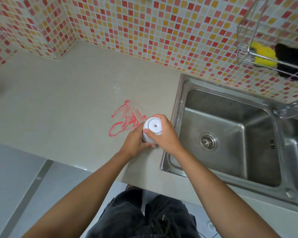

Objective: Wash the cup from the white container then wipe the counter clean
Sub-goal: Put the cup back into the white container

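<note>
Left grip [136, 141] wraps the white container [148, 139] low down; right grip [165, 134] seemingly clamps its lid [153, 125].

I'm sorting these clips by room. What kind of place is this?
Most likely a home kitchen: a stainless steel sink is set into a beige counter, backed by a mosaic-tiled wall, with a wire rack holding a yellow sponge.
</note>
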The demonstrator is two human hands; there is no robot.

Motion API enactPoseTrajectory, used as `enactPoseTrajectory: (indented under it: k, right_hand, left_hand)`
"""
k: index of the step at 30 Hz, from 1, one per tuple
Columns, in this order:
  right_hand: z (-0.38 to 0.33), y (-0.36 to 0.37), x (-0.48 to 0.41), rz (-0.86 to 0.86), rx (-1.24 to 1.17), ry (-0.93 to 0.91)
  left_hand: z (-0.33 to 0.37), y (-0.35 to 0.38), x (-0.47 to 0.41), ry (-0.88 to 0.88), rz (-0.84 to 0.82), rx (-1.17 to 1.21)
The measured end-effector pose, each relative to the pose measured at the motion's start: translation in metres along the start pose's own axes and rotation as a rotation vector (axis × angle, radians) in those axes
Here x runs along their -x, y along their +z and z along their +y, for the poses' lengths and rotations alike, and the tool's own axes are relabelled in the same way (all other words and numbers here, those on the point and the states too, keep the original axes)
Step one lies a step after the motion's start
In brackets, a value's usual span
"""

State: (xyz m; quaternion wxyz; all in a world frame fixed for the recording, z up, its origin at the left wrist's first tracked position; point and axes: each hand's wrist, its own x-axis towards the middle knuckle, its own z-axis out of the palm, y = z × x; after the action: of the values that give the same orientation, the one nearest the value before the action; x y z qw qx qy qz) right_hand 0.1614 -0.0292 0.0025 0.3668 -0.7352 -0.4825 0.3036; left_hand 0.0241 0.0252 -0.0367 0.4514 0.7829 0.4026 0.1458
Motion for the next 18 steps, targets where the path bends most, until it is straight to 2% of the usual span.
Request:
enactPoseTrajectory:
  k: [6, 8, 9, 13, 18]
  right_hand:
    - [-0.004, -0.011, 0.002, -0.099, 0.109, 0.020]
    - [-0.002, -0.024, 0.003, -0.062, 0.082, 0.003]
    - [-0.001, -0.033, 0.005, -0.018, 0.072, -0.013]
    - [0.011, -0.089, 0.012, 0.159, 0.146, -0.054]
    - [0.031, -0.177, 0.008, 0.369, 0.406, -0.135]
  left_hand:
    - [0.008, -0.016, 0.003, 0.036, -0.124, -0.097]
    - [0.014, -0.030, 0.005, 0.013, -0.163, -0.146]
    - [0.018, -0.038, 0.008, -0.007, -0.141, -0.185]
    - [0.033, -0.065, 0.007, -0.017, 0.132, -0.298]
    - [0.104, -0.050, -0.033, 0.139, 0.249, -0.478]
